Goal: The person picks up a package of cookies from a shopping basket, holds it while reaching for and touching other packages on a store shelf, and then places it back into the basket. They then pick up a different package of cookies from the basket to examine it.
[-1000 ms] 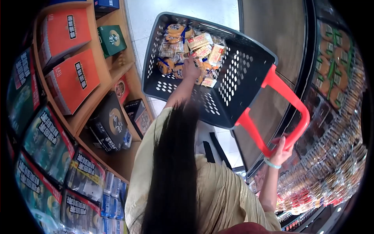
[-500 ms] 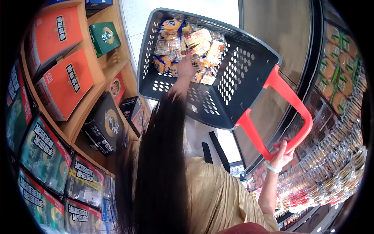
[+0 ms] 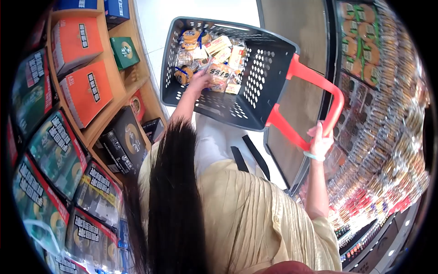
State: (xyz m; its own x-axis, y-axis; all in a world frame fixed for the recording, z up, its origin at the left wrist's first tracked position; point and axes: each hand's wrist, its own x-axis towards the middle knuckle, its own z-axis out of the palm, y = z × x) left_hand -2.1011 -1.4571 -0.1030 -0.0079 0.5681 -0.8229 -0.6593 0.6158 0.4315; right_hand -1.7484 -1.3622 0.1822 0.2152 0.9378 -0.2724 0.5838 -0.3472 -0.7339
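Observation:
My left hand [image 3: 199,81] is inside a dark grey shopping basket [image 3: 223,115], its fingers closed on the edge of a clear packet of golden-brown baked snacks [image 3: 219,76] with dark lettering. Around it in the basket lie round biscuits in clear wrappers with blue edging [image 3: 190,37] and several small cream-coloured packets [image 3: 218,44]. My right hand [image 3: 320,140] is wrapped round the basket's red handle [image 3: 336,107], with a pale band at the wrist. The basket hangs tilted, its opening towards me.
On the left, wooden shelves [image 3: 119,93] hold orange boxes [image 3: 86,93], a green box [image 3: 124,52] and a black box [image 3: 123,141]. Nearer stand green packs [image 3: 57,148]. Many wrapped snacks [image 3: 374,150] hang or lie along the right. Long dark hair [image 3: 175,196] hangs in front of my body.
My left hand now has the clear packet raised among the others, its lettering facing up. The basket and right hand appear further left in view.

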